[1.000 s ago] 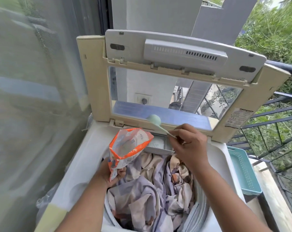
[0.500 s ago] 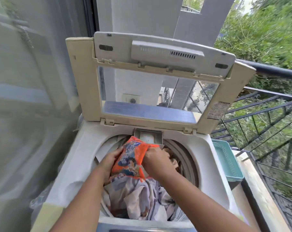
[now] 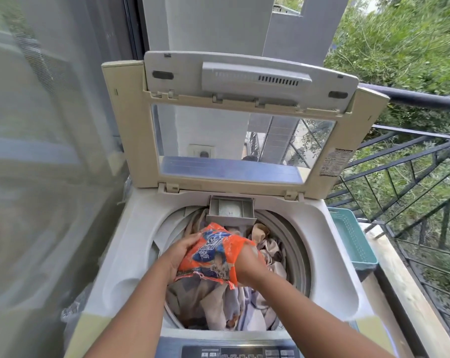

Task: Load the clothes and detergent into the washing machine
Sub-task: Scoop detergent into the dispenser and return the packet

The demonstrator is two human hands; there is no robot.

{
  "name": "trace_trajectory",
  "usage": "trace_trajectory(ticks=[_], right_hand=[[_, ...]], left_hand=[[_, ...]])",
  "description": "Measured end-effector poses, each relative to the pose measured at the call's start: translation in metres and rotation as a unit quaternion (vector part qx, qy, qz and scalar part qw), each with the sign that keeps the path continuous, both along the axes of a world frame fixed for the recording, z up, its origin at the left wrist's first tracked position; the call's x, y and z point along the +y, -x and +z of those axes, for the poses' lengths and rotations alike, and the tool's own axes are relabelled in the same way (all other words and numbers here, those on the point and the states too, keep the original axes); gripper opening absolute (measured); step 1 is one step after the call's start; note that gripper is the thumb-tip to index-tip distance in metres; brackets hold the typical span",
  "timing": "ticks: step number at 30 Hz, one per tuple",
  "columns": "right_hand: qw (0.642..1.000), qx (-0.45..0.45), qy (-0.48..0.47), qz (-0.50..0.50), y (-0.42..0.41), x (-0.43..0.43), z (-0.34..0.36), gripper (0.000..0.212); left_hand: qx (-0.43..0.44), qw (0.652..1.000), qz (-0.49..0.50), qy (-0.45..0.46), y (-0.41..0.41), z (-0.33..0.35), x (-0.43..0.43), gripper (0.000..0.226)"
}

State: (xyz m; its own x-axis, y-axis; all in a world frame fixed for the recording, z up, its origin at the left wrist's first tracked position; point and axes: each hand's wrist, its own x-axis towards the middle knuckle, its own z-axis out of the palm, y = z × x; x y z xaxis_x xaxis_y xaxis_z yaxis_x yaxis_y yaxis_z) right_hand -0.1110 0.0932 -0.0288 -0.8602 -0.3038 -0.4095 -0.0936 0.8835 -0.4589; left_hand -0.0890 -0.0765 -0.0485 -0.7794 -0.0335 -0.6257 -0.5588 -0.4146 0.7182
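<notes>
**Detergent pouch held over the loaded drum**

The orange detergent pouch point(image 3: 213, 254) is sitting at the centre of the frame, just above the clothes point(image 3: 218, 303) that are filling the washing machine point(image 3: 131, 244) drum. The left hand point(image 3: 183, 250) is gripping the pouch's left edge, fingers curling onto its top. The right hand point(image 3: 249, 262) is reaching inside the pouch's open right end; whether it is closed around anything I cannot tell. Behind the pouch, the detergent drawer point(image 3: 230, 210) is standing open with white powder in it. The lid point(image 3: 234, 120) is standing upright in the upper half. A teal basket point(image 3: 353, 236) is sitting just beside the machine at right, near the dark railing point(image 3: 412, 156).
</notes>
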Motion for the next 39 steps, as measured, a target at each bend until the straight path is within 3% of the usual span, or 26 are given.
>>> trace_trajectory(ticks=[1, 3, 4, 5, 7, 12, 14, 17, 20, 27, 30, 34, 39], right_hand=[[0.999, -0.02, 0.032, -0.013, 0.0, -0.001, 0.005, 0.011], [0.971, -0.1, 0.182, -0.115, -0.004, -0.003, 0.011, 0.012], [0.94, -0.139, 0.273, -0.15, -0.005, -0.004, 0.011, 0.016], [0.909, -0.163, 0.342, -0.177, -0.005, -0.005, 0.012, 0.036], [0.866, -0.209, 0.416, -0.184, -0.004, -0.004, 0.009, 0.053], [0.806, -0.295, 0.46, -0.229, -0.002, 0.004, 0.004, 0.035], [0.797, -0.301, 0.462, -0.246, -0.002, 0.008, 0.009, 0.013], [0.757, -0.328, 0.495, -0.272, 0.004, 0.018, 0.015, 0.028], [0.712, -0.355, 0.522, -0.308, 0.012, 0.026, 0.027, 0.02], [0.661, -0.371, 0.563, -0.329, 0.018, 0.035, 0.052, 0.029], [0.623, -0.392, 0.594, -0.325, 0.022, 0.035, 0.068, 0.004], [0.62, -0.374, 0.607, -0.329, 0.031, 0.035, 0.082, 0.013], [0.568, -0.395, 0.664, -0.285, 0.046, 0.038, 0.088, 0.046]], left_hand=[[-0.007, 1.0, -0.002, 0.005, 0.0, -0.001, -0.001, 0.031], [-0.017, 1.0, -0.009, 0.014, 0.0, -0.005, -0.005, 0.038], [-0.02, 1.0, -0.013, 0.012, -0.001, -0.005, -0.006, 0.041], [-0.021, 1.0, -0.021, 0.009, -0.001, -0.006, -0.006, 0.043], [-0.025, 0.999, -0.036, 0.007, 0.001, -0.008, -0.006, 0.045], [-0.012, 0.998, -0.057, 0.012, 0.009, -0.024, -0.005, 0.041], [-0.001, 0.999, -0.054, 0.007, 0.009, -0.022, -0.003, 0.035], [0.005, 1.0, -0.023, -0.001, 0.011, -0.026, -0.006, 0.034], [0.001, 1.0, 0.006, -0.03, 0.014, -0.03, -0.01, 0.039], [-0.005, 0.994, 0.051, -0.1, 0.016, -0.036, -0.016, 0.049], [0.022, 0.987, 0.064, -0.145, 0.017, -0.04, -0.018, 0.045], [0.046, 0.981, 0.052, -0.179, 0.015, -0.038, -0.018, 0.052], [0.065, 0.974, 0.068, -0.205, 0.011, -0.029, -0.014, 0.046]])
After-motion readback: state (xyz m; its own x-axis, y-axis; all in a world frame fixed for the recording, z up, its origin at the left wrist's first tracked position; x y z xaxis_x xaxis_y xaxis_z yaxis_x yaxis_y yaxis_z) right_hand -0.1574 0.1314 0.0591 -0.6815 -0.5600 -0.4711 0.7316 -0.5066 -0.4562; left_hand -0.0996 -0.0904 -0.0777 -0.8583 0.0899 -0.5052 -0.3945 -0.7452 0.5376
